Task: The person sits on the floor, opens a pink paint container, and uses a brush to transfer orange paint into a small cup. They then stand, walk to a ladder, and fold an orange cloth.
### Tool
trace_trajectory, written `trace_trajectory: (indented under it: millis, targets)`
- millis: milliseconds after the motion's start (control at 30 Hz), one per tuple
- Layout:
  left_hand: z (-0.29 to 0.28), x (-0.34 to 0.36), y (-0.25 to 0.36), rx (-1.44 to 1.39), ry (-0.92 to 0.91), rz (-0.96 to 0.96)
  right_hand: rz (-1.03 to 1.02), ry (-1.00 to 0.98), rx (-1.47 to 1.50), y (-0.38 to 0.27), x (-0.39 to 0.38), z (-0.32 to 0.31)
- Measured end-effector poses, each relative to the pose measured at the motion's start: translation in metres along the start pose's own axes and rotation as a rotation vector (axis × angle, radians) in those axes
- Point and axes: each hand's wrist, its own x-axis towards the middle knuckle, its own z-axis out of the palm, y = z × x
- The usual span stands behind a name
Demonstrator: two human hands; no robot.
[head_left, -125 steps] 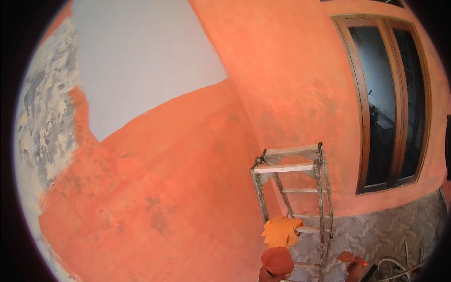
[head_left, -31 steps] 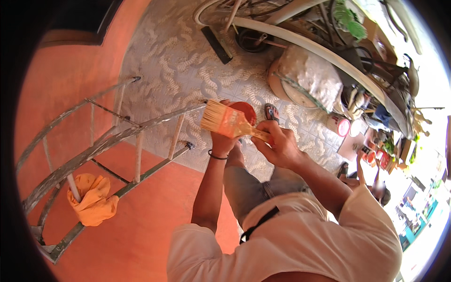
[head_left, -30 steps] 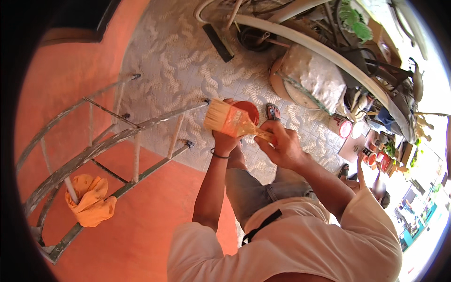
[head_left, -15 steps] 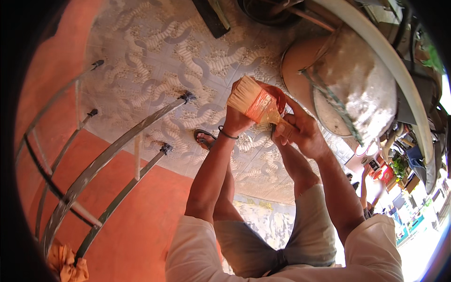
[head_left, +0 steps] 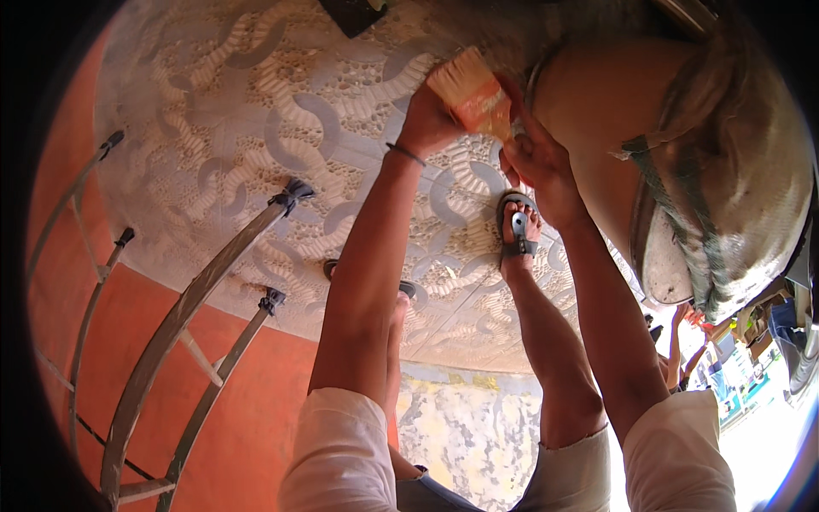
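Note:
A wide paintbrush (head_left: 472, 92) with pale bristles and an orange-red band is held up in front of me at the top middle, bristles pointing up and left. My right hand (head_left: 542, 166) is closed round its handle, the index finger stretched up along the far side. Behind the bristles and band sits my left hand (head_left: 433, 118), wearing a dark band at the wrist. The brush hides most of the left fingers, so whether they grip it does not show.
Several curved metal legs (head_left: 171, 341) with dark wrapped ends stand at the left by the orange wall (head_left: 247, 375). My sandalled foot (head_left: 519, 224) rests on patterned tiles (head_left: 341, 162). A large covered round object (head_left: 734, 171) fills the right. A person's arm (head_left: 676, 341) shows beyond.
My view has shifted, and the hands with the brush now appear higher in the picture. My right foot has come into sight. The covered object looks larger and closer.

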Motion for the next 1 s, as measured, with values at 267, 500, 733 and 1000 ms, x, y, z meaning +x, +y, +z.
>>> trace_trajectory:
  millis: [267, 500, 733, 1000]
  targets:
    - [0.008, 0.063, -0.023, 0.584, 0.074, 0.173, -0.084, 0.14, 0.079, 0.04, 0.055, -0.028]
    - [0.011, 0.07, -0.048, 0.539, 0.013, 0.112, -0.063, 0.216, 0.115, 0.058, 0.07, -0.03]
    - [0.001, 0.06, -0.059, 0.456, 0.025, 0.046, -0.02, 0.215, 0.08, 0.074, 0.07, -0.025]
    - [0.004, -0.034, -0.016, 0.791, 0.426, 0.208, -0.031, 0.36, -0.257, 0.087, 0.048, -0.039]
